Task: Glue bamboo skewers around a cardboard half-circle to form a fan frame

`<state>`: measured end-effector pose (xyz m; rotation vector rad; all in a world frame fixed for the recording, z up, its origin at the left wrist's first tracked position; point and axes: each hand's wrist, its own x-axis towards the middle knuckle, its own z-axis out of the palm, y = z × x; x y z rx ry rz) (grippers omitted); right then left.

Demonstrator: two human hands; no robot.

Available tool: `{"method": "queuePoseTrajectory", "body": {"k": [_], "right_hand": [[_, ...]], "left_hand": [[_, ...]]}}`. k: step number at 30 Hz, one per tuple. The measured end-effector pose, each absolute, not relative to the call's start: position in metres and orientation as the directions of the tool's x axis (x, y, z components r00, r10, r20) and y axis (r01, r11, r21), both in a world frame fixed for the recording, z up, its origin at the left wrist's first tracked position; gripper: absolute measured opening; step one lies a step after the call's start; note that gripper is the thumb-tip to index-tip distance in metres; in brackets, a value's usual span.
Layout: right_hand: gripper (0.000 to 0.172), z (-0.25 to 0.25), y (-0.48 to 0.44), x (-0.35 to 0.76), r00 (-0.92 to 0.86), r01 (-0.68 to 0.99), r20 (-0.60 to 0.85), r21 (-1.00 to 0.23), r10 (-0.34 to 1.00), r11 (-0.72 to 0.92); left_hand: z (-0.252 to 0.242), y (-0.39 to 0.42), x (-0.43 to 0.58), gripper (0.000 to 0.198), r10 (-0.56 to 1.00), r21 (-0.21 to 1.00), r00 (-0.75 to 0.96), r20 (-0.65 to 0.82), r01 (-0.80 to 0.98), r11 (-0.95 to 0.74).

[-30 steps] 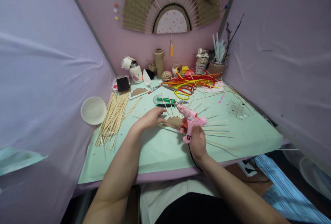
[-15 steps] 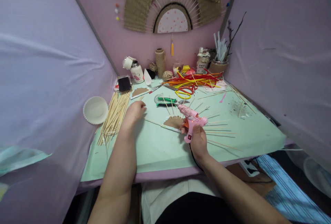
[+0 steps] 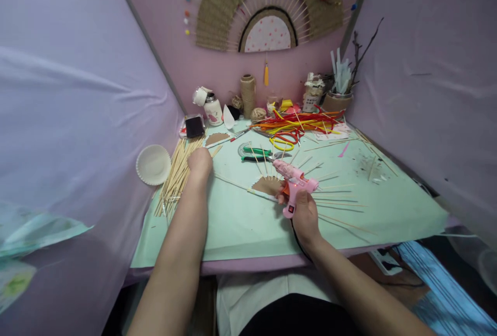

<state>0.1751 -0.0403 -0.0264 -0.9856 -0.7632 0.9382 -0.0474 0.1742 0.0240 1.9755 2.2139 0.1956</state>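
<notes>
My right hand (image 3: 305, 214) grips a pink hot glue gun (image 3: 295, 186), whose nozzle points to the right. Under and behind it lies a brown cardboard half-disc (image 3: 266, 185) with thin sticks fanning out from its edge. One stick (image 3: 231, 180) stretches left from the half-disc's base. My left hand (image 3: 200, 162) is over the upper end of a pile of wooden sticks (image 3: 175, 173); its fingers are hidden behind the back of the hand. Green-handled pruning shears (image 3: 258, 155) rest behind the half-disc.
Scissors (image 3: 282, 143) and red, orange and yellow pipe cleaners (image 3: 306, 121) lie at the back. A white paper plate (image 3: 153, 165) is at the left edge. Twine (image 3: 248, 95), a bottle (image 3: 213, 110) and a pot of glue sticks (image 3: 337, 99) stand along the wall. A large fan (image 3: 267, 10) hangs above.
My left hand has moved back and left, onto the stick pile. The glue gun stays in my right hand over the half-disc. The view has shifted slightly left.
</notes>
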Motion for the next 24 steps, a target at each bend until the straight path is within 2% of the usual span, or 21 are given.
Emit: {"method": "queuePoseTrajectory", "body": {"k": [3,6,10,13,16,18,19,21,23,24], "right_hand": [[0.058,-0.027,-0.040,0.175,0.394,-0.289,0.117,-0.926,0.912,0.244],[0.056,-0.027,-0.040,0.176,0.391,-0.281,0.135,-0.924,0.910,0.258],[0.056,-0.026,-0.041,0.175,0.399,-0.258,0.137,-0.932,0.907,0.255],[0.058,-0.026,-0.040,0.174,0.397,-0.245,0.127,-0.940,0.909,0.238],[0.058,-0.027,-0.039,0.174,0.396,-0.237,0.124,-0.944,0.910,0.231],[0.058,-0.029,-0.039,0.174,0.389,-0.226,0.123,-0.948,0.913,0.224],[0.057,-0.028,-0.039,0.174,0.384,-0.217,0.123,-0.951,0.915,0.218],[0.057,-0.026,-0.039,0.177,0.377,-0.186,0.124,-0.961,0.918,0.206],[0.058,-0.020,-0.040,0.181,0.358,-0.140,0.112,-0.975,0.927,0.172],[0.058,-0.015,-0.040,0.183,0.341,-0.112,0.100,-0.983,0.935,0.145]], "left_hand": [[0.024,0.181,-0.046,0.020,0.992,0.128,-0.123,-0.031,0.984,0.126],[0.022,0.184,-0.047,0.022,0.993,0.096,-0.113,-0.029,0.989,0.116],[0.023,0.181,-0.047,0.021,0.998,0.121,-0.060,0.022,0.991,0.057],[0.033,0.179,-0.043,0.023,0.988,0.185,0.002,0.156,0.982,-0.031],[0.050,0.176,-0.033,0.022,0.928,0.354,0.021,0.371,0.921,-0.162],[0.060,0.171,-0.021,0.014,0.887,0.632,-0.055,0.458,0.722,-0.281],[0.062,0.168,-0.013,0.011,0.899,0.762,-0.092,0.427,0.572,-0.303],[0.063,0.159,0.003,0.009,0.966,0.946,-0.082,0.244,0.239,-0.219],[0.058,0.150,0.018,0.007,0.997,0.998,0.041,0.058,0.006,-0.058],[0.054,0.146,0.025,0.006,0.996,0.999,0.091,-0.009,-0.043,0.013]]}}
